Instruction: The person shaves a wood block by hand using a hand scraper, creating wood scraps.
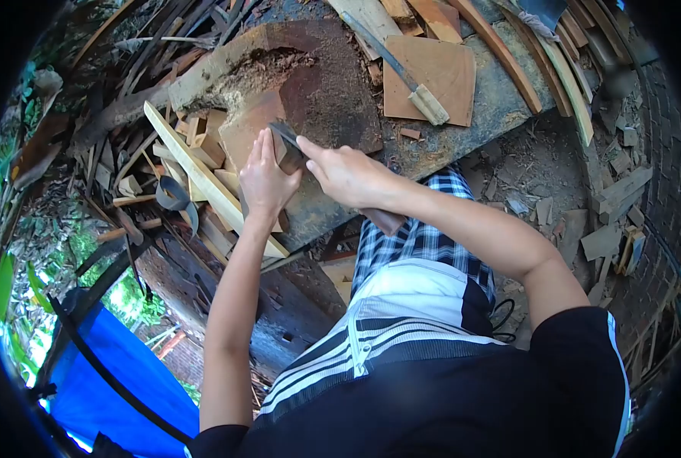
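My left hand presses on a flat brown wood piece at the near edge of a large wooden slab, its fingers stretched out. Just right of it, my right hand is wrapped round a tool whose dark metal blade reaches to the wood beside my left fingertips. A brown wooden end shows below my right hand; whether it belongs to the tool I cannot tell. Behind to the right, a long metal tool with a pale wooden handle rests on a square brown board.
Wood blocks and a long pale strip lie left of the slab. Curved wood strips lean at the upper right. Offcuts litter the ground at the right. A blue sheet hangs at the lower left.
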`<state>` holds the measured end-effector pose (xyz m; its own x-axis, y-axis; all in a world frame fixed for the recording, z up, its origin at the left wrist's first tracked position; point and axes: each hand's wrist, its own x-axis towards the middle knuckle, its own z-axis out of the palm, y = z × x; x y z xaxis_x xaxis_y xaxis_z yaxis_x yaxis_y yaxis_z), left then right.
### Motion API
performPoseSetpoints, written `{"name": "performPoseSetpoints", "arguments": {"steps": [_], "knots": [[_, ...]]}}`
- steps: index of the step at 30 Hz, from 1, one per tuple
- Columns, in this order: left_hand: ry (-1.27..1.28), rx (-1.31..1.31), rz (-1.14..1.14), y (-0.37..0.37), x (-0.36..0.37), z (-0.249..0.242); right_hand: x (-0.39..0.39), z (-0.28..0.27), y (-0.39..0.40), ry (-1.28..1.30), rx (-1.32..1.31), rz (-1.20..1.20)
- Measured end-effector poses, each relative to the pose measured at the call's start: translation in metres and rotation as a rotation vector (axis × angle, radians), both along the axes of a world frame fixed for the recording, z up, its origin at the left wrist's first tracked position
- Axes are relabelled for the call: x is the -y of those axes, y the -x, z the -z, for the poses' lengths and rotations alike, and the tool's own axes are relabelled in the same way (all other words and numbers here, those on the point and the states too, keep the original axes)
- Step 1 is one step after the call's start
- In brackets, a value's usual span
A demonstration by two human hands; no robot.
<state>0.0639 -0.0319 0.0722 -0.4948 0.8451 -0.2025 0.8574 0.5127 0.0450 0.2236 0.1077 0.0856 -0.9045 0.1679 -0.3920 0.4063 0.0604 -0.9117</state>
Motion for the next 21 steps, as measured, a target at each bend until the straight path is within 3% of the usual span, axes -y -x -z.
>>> {"name": "performPoseSetpoints", "arguments": {"steps": [8, 13, 17, 21], "knots": [[0.005, -0.035, 0.039, -0.004, 0.009, 0.004, 0.001, 0.011, 0.003, 0.022, 0.020, -0.029], [-0.002, -0.039, 0.042, -0.006, 0.010, 0.006, 0.001, -0.010, -0.020, 0.045, 0.067, -0.067], [0.007, -0.042, 0.030, -0.006, 0.008, 0.003, 0.004, 0.016, 0.007, 0.009, 0.044, -0.004], [0.011, -0.021, 0.042, -0.007, 0.008, 0.003, 0.001, -0.002, -0.008, 0.023, 0.047, -0.036]]}}
